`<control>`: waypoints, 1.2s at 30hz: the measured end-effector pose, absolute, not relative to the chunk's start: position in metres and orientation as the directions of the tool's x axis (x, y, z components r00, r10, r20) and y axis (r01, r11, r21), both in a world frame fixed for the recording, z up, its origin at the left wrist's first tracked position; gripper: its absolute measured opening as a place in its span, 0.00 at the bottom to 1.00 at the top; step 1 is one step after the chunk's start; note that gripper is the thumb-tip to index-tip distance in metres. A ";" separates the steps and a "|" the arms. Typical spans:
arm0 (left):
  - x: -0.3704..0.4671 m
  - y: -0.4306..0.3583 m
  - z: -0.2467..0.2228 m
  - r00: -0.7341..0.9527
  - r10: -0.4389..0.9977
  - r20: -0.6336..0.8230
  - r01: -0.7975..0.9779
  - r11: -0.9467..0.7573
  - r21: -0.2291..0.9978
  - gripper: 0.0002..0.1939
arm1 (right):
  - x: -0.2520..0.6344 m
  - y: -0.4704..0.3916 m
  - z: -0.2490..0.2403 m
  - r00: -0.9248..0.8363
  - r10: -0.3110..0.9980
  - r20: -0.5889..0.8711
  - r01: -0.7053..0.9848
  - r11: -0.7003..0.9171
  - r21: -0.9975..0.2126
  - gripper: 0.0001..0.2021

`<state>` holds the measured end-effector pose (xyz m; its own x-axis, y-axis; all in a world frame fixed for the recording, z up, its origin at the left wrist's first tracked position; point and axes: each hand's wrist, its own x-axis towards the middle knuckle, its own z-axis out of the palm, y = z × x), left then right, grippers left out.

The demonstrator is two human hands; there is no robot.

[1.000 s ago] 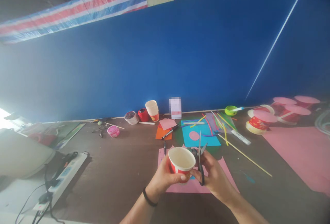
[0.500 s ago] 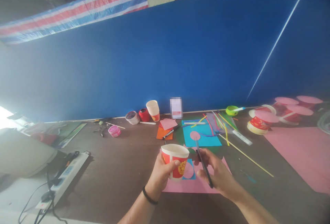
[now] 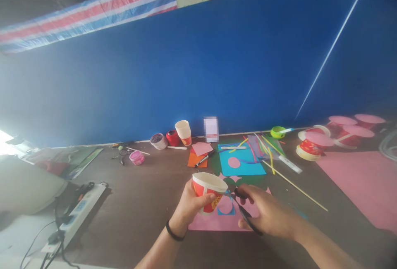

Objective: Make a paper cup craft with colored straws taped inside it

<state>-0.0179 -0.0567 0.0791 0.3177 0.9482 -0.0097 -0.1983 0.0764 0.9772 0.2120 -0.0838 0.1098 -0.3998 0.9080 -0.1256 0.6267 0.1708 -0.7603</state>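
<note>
My left hand is closed around a red and white paper cup, its rim squeezed to an oval and tilted toward the right. In my right hand is a pair of black-handled scissors, the handles spread and the blades pointing left at the cup's right side, by the rim. Whether the blades have cut into the wall I cannot tell. Under both hands lies a pink paper sheet, with a pink circle on a blue square on it.
Blue paper with a pink disc and coloured strips lies beyond my hands. A stack of paper cups stands by the wall. Red cups with pink discs are at right, near a long wooden stick. A power strip lies left.
The scissors have swung from pointing away to pointing left, with their handles now apart and the blades at the cup. The cup has tilted slightly.
</note>
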 end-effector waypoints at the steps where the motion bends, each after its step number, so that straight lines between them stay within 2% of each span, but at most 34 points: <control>1: -0.017 -0.057 0.080 0.318 0.948 -0.016 -0.186 0.079 0.979 0.22 | 0.211 -0.083 0.109 -0.394 0.911 -0.117 0.636 0.179 -0.751 0.14; 5: -0.016 -0.060 0.082 0.302 0.953 -0.019 -0.161 0.071 0.984 0.22 | 0.210 -0.082 0.108 -0.401 0.908 -0.124 0.662 0.194 -0.724 0.15; 9: -0.015 -0.060 0.081 0.303 0.953 -0.018 -0.147 0.065 0.987 0.21 | 0.208 -0.083 0.110 -0.417 0.904 -0.092 0.665 0.235 -0.709 0.13; 14: -0.014 -0.060 0.078 0.307 0.952 -0.006 -0.176 0.063 0.982 0.20 | 0.205 -0.086 0.111 -0.376 0.922 -0.093 0.695 0.214 -0.686 0.14; 19: -0.016 -0.061 0.078 0.332 0.943 -0.033 -0.173 0.096 0.980 0.20 | 0.201 -0.087 0.114 -0.382 0.917 -0.111 0.663 0.188 -0.725 0.12; 25: -0.019 -0.060 0.078 0.339 0.941 -0.015 -0.180 0.081 0.980 0.19 | 0.198 -0.087 0.113 -0.390 0.915 -0.102 0.669 0.206 -0.714 0.11; 31: -0.022 -0.056 0.083 0.366 0.930 -0.037 -0.124 0.088 0.988 0.20 | 0.199 -0.088 0.113 -0.423 0.900 -0.111 0.639 0.209 -0.740 0.10; 36: -0.022 -0.055 0.087 0.398 0.916 -0.054 -0.107 0.105 0.989 0.20 | 0.201 -0.088 0.110 -0.429 0.889 -0.158 0.591 0.144 -0.794 0.11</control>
<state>-0.0222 -0.0546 0.0874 0.3976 0.9160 -0.0537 -0.1074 0.1046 0.9887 0.2012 -0.0885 0.1102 -0.4287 0.8895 -0.1582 0.5910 0.1437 -0.7938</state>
